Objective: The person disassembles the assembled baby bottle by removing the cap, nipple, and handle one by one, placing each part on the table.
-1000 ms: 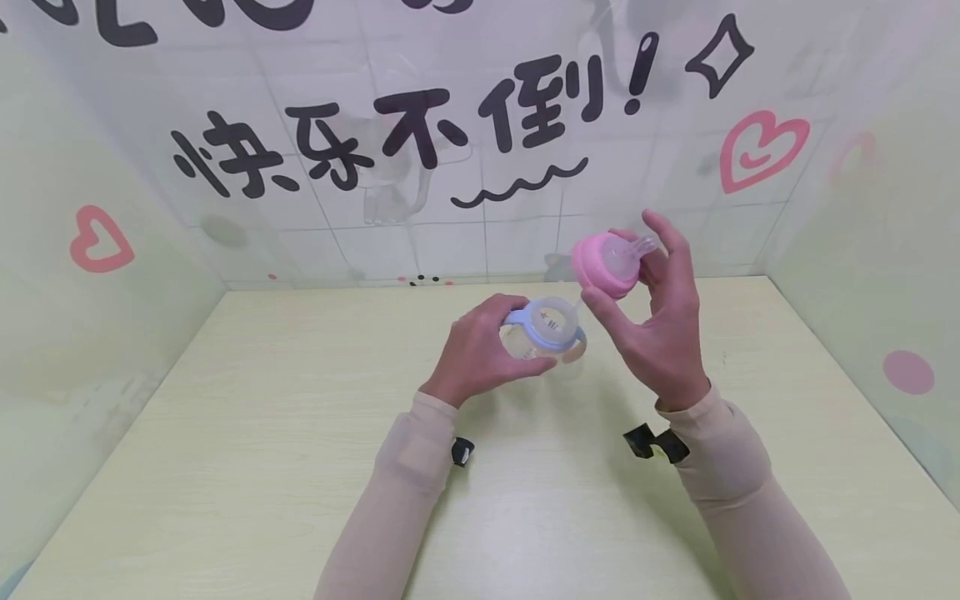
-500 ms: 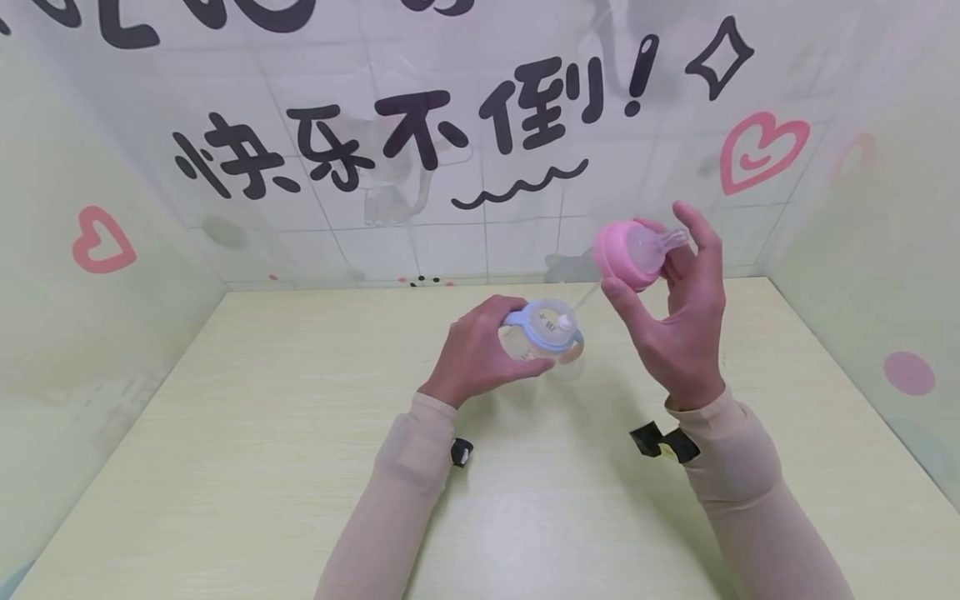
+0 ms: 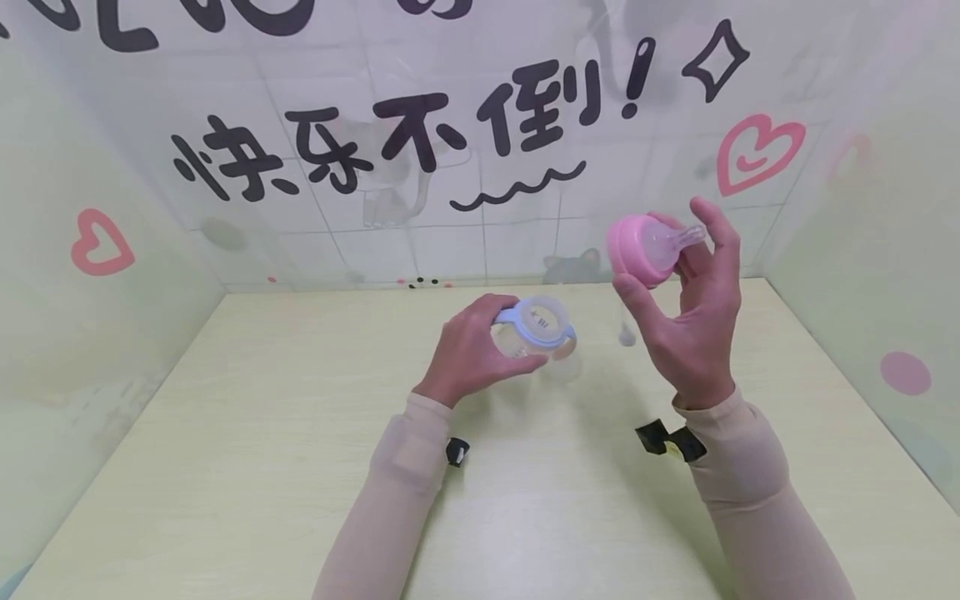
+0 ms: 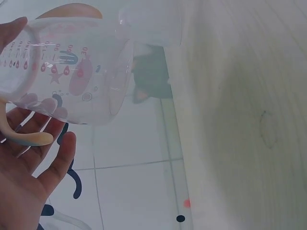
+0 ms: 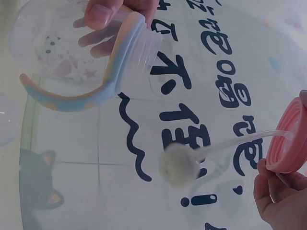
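Observation:
My left hand (image 3: 476,350) grips a clear baby bottle (image 4: 72,72) by its body. The bottle has no lid on, and its mouth shows from above in the head view. Around its neck runs a pale blue ring with two handles (image 5: 76,100). In my right hand (image 3: 693,333) a pink bottle cap (image 3: 637,250) with a clear nipple (image 3: 686,237) is pinched between thumb and fingers. A thin straw (image 5: 235,141) hangs from the cap's underside, ending in a whitish weighted ball (image 5: 180,165). That ball dangles clear of the bottle, to its right.
A clear dome-like cover (image 3: 566,367) stands on the light wooden table (image 3: 262,467) just beside the bottle, partly hidden by it. A printed backdrop (image 3: 420,242) with dark lettering rises at the table's far edge. Printed side walls (image 3: 885,317) flank the table.
My right hand has moved right and slightly up with the pink cap. The straw's ball has come away from over the bottle's mouth to its right. The left hand and bottle hardly shift.

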Action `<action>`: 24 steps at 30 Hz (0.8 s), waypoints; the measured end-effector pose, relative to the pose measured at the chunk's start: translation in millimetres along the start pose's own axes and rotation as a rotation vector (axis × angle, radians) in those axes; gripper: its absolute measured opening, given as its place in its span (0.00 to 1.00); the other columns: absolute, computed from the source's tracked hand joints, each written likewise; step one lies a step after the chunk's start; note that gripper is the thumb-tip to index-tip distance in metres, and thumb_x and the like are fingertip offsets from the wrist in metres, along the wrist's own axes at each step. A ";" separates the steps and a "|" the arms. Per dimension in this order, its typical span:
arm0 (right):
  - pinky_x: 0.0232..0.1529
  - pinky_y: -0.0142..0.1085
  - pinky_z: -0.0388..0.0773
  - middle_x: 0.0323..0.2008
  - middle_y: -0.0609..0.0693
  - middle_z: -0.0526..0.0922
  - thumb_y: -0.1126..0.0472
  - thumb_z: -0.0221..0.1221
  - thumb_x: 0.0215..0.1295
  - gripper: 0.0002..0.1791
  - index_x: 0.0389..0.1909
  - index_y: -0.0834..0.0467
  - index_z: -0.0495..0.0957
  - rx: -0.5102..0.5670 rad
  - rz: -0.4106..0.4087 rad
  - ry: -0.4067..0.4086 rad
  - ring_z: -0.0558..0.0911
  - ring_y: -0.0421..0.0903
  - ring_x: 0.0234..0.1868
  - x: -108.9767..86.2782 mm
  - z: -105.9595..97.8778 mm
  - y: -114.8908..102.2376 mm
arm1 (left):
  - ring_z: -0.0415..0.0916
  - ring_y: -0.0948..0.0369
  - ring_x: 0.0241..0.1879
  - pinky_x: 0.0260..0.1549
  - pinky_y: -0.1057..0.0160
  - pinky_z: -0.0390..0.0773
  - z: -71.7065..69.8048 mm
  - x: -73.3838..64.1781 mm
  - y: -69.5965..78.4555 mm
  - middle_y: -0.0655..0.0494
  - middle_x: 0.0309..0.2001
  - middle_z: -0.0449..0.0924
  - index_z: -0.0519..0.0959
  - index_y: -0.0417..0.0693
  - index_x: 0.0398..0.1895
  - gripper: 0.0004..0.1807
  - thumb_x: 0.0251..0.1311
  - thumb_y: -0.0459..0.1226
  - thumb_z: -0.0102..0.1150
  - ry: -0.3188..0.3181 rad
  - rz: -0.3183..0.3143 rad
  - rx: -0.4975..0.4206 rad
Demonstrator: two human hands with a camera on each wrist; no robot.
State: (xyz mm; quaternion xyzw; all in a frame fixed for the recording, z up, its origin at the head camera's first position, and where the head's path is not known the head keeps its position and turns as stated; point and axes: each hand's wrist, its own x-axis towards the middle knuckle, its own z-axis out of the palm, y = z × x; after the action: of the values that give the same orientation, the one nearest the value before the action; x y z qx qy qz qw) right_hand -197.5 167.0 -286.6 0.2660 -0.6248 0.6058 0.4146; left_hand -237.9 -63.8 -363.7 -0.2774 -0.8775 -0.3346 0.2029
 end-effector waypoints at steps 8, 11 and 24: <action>0.51 0.34 0.72 0.52 0.59 0.82 0.62 0.70 0.49 0.43 0.67 0.65 0.63 -0.168 -0.034 -0.059 0.80 0.44 0.46 0.3 -7.6 9.8 | 0.78 0.59 0.44 0.43 0.55 0.79 -4.4 -0.3 -2.1 0.55 0.48 0.82 0.79 0.43 0.54 0.39 0.39 0.54 0.79 0.022 -0.027 -0.008; 0.51 0.33 0.70 0.50 0.58 0.83 0.65 0.71 0.46 0.45 0.68 0.63 0.64 -0.256 -0.011 -0.119 0.80 0.41 0.46 -0.4 -11.3 12.0 | 0.78 0.59 0.44 0.42 0.55 0.79 -5.0 -0.3 -3.3 0.56 0.48 0.82 0.79 0.44 0.54 0.39 0.39 0.54 0.79 0.029 -0.037 -0.014; 0.51 0.51 0.72 0.44 0.62 0.83 0.57 0.72 0.54 0.45 0.72 0.55 0.61 -0.482 0.353 -0.355 0.80 0.56 0.47 -4.2 -22.7 33.3 | 0.78 0.59 0.44 0.42 0.55 0.79 -6.3 0.2 -2.8 0.55 0.48 0.82 0.78 0.44 0.54 0.39 0.39 0.54 0.79 0.025 -0.039 -0.022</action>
State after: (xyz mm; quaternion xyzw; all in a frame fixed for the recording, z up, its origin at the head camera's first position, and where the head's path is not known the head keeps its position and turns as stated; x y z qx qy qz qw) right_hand -218.7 192.6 -309.8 0.1495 -0.8486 0.4477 0.2389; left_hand -238.7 -69.8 -360.6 -0.2581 -0.8764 -0.3516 0.2040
